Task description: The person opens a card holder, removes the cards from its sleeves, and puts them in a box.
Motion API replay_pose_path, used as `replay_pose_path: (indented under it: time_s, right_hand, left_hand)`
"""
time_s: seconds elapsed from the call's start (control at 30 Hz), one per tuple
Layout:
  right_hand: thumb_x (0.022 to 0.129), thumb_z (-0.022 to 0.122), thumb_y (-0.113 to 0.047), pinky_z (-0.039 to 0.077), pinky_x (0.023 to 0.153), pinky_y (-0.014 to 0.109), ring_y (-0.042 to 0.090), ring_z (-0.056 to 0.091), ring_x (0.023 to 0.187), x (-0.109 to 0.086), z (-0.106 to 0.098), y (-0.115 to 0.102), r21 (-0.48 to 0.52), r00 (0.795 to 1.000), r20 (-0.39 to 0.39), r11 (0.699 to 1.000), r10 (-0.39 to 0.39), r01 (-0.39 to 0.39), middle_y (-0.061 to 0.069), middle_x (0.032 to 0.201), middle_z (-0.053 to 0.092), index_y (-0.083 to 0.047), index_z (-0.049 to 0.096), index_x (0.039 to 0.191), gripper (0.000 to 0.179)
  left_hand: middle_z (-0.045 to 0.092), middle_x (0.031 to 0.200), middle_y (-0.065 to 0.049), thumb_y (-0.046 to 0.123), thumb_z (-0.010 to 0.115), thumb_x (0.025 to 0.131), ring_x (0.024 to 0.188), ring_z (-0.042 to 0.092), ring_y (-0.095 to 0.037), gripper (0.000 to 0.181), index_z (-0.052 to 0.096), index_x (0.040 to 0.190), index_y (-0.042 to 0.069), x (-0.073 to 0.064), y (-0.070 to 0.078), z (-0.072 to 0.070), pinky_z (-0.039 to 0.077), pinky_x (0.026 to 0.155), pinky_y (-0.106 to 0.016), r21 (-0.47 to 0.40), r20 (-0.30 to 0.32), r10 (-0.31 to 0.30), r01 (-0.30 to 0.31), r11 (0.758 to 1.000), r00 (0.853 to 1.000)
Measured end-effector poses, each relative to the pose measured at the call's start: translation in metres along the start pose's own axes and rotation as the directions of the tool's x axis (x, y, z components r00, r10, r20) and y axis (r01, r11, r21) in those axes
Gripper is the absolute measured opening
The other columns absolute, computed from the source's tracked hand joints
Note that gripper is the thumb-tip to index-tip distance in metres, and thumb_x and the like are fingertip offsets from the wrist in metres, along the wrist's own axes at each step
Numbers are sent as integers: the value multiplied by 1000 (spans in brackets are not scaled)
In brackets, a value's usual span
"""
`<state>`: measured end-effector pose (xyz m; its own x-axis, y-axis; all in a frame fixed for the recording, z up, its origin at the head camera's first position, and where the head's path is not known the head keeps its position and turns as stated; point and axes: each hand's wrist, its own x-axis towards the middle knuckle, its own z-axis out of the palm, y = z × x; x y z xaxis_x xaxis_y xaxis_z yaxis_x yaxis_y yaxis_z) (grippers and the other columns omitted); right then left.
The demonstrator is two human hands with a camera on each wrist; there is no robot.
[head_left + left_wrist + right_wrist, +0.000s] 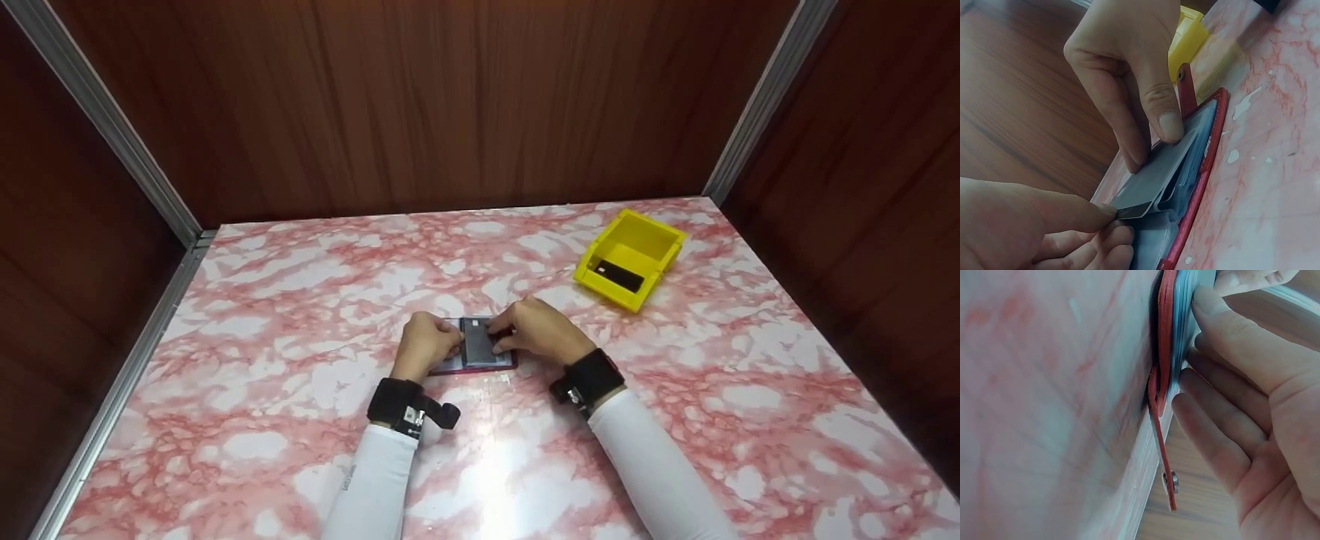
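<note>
A red card holder [1220, 121] with clear plastic sleeves lies open on the table between both hands. A dark card [1135, 211] sits mostly inside one raised sleeve [1154, 171], its end sticking out. My left hand [427, 343] pinches that protruding end between thumb and forefinger. From the other side, my right hand [544, 330] holds the far end of the sleeve with thumb and fingers. The holder's snap strap [1165, 464] extends past the right end in the right wrist view. The left hand is largely cut off in that view.
A yellow bin [649, 281] stands at the back right, with a black card [619, 276] inside it. Wood-grained panels [450, 105] enclose the back and sides of the pink marbled table [300, 420].
</note>
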<state>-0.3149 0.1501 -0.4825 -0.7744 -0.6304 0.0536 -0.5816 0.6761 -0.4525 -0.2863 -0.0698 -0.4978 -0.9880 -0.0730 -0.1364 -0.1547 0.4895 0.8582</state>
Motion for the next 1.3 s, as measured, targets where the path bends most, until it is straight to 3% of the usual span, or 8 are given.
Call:
replay_pose_path:
  time_s: [0.67,1.3]
  right_hand:
    - [92,88,-21,66,95,41,15,76,102,-1,-1,1,3,1000,0,1000,8,-8,5,116,84,-14,86,118,27]
    - [92,89,-24,67,93,41,16,78,101,0,1,0,-27,1000,-6,1000,-6,6,6,115,85,-13,86,117,28]
  left_hand:
    - [67,64,3,4,73,84,60,64,-7,11,80,91,-2,0,-3,-3,52,57,-16,-92,2,14,-14,996,1000]
    - [72,74,0,8,80,91,65,66,-8,12,82,97,-2,-1,-1,-1,56,61,-18,-65,19,9,-8,998,1000]
